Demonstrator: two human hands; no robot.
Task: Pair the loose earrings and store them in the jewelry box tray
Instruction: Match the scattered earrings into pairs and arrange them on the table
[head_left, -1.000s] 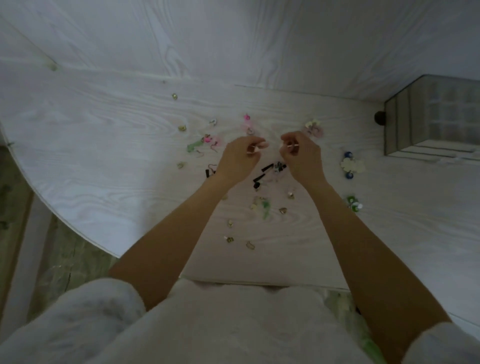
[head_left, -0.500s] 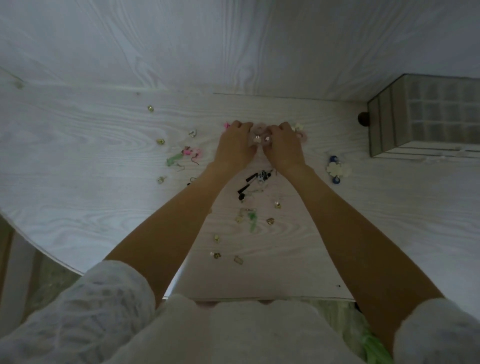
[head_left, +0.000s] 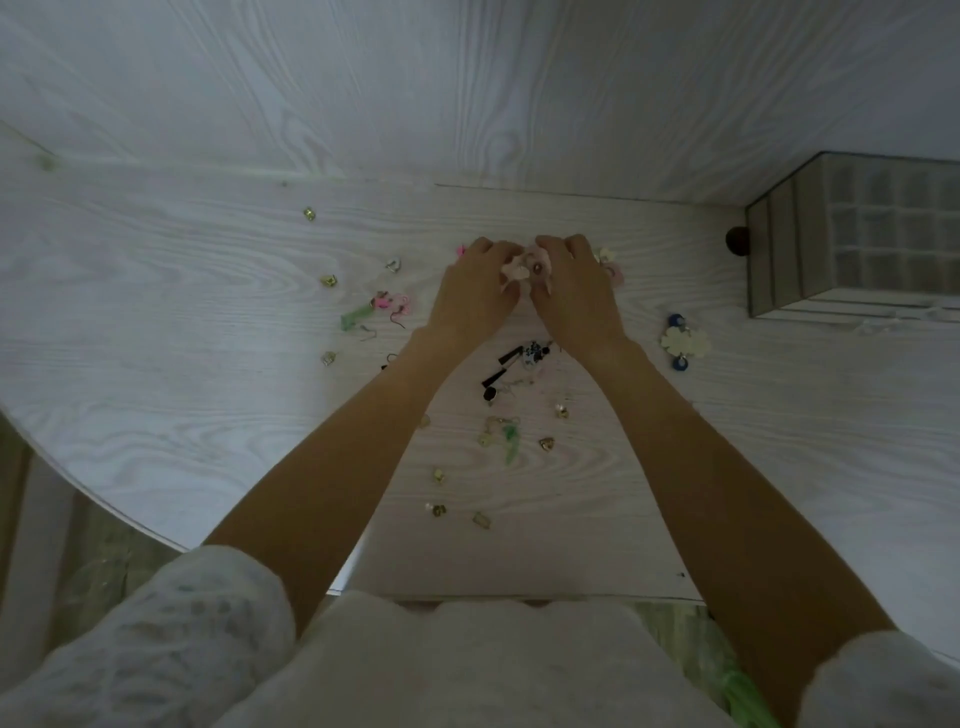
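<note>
both left hand (head_left: 475, 299) and right hand (head_left: 574, 293) fingers pinch pale pink flower earrings (head_left: 524, 265) together above the table (head_left: 182, 312).

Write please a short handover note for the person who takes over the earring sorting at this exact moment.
Left hand and right hand: side by side at the far middle of the table, fingers curled round pale pink flower earrings between them.
Jewelry box: far right on the table; its grid compartments are too blurred to tell whether anything is inside.
Done: apparently one pink pair is being matched; nothing visibly stored.
Left: store that pair, then sort the scattered rest, such as the black drop earrings, green pieces, white flower with blue beads and small gold studs.
</note>
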